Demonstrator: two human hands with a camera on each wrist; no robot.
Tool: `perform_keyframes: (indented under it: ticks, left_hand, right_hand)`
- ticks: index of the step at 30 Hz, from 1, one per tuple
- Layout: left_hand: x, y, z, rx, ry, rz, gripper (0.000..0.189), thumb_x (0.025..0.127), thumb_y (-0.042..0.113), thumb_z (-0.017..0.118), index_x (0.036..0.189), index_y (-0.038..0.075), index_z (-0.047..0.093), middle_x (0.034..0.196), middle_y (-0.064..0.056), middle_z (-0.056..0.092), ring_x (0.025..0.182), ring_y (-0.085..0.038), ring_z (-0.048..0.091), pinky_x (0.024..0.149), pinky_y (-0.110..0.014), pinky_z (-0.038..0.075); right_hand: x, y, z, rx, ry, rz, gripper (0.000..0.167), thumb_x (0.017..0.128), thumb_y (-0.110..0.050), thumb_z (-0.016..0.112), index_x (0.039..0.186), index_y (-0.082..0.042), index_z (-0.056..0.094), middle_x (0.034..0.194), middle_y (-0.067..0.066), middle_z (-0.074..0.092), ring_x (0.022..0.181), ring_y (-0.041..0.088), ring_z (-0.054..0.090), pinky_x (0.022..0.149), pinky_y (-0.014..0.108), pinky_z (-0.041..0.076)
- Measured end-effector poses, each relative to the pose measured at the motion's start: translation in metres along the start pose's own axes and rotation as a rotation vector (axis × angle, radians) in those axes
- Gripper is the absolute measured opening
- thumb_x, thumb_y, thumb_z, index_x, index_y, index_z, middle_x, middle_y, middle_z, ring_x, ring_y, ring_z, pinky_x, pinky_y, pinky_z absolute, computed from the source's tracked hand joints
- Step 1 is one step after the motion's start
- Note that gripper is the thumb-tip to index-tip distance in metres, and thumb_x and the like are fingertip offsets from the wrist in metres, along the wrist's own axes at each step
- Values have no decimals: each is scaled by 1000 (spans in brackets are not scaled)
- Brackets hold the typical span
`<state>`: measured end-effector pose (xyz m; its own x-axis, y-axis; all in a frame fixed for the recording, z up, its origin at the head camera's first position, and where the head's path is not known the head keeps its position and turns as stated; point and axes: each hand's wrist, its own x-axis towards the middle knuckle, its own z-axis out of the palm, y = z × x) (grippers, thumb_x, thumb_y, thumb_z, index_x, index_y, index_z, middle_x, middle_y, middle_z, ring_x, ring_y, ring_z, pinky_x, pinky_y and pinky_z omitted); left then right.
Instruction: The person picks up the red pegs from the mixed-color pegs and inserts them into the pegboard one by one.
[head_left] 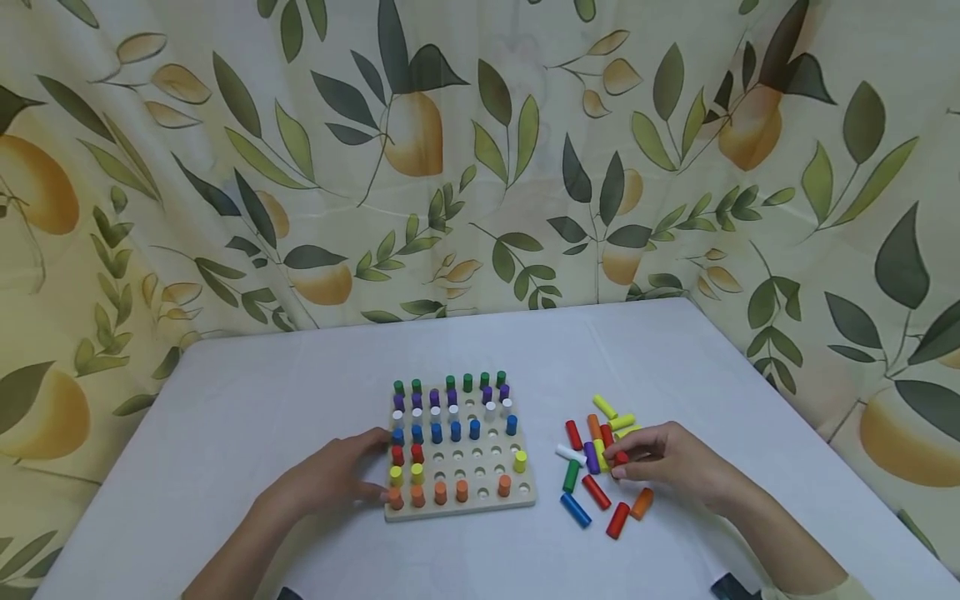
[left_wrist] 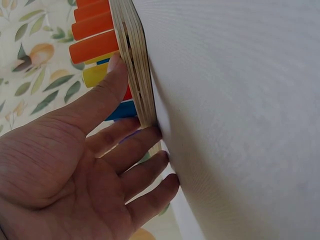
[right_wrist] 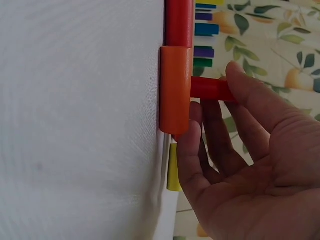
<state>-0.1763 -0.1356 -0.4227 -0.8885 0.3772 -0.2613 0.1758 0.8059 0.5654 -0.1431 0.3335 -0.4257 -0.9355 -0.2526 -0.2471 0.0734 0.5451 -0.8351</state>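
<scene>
A wooden pegboard (head_left: 450, 514) with rows of coloured pegs lies on the white table. My left hand (head_left: 330, 473) rests against its left edge, thumb near the front corner beside an orange peg (left_wrist: 95, 46). Its fingers lie fairly straight along the board's side in the left wrist view. Off to the right, my right hand (head_left: 678, 465) pinches a red peg (right_wrist: 211, 88) between thumb and fingers, above a loose pile of pegs. An orange peg (right_wrist: 175, 90) lies in front of that hand in the right wrist view.
Loose pegs lie right of the board, among them a blue peg (head_left: 575, 510), a green peg (head_left: 571, 476) and a white peg (head_left: 571, 454). Bare holes show in several board rows. A leaf-and-fruit patterned curtain (head_left: 465, 225) hangs behind the table (head_left: 300, 375).
</scene>
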Motion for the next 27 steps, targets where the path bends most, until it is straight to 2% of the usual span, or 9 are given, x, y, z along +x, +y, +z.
perform_keyframes:
  ticks: [10,17,22,27]
  left_hand:
    - [2,-1,2,5,-2,-4,78,77,28,93,145,15,58,149,-11,56,141,-40,45,106,-65,42]
    - [3,-1,3,14,1,-7,77,77,28,94,144,15,58,147,-10,57,140,-40,46,106,-65,43]
    - [2,0,3,19,3,-4,77,77,28,94,144,15,59,147,-10,57,139,-40,47,105,-65,43]
    - [2,1,2,14,-1,-5,77,77,29,93,144,15,58,148,-10,57,140,-40,46,106,-65,43]
  right_hand:
    - [-3,-3,0,56,-20,-47,28,92,-17,81,118,-7,78,116,10,71,112,29,60,84,29,59]
    - [-7,-7,1,68,-25,-71,32,95,-13,77,126,-6,74,120,12,69,115,32,60,86,32,60]
    - [-7,-8,1,57,-40,-84,35,96,-11,75,130,-6,72,121,12,68,112,32,60,85,32,60]
    - [-8,-10,2,57,-34,-96,44,95,-17,77,136,-7,67,117,12,69,109,32,63,85,32,60]
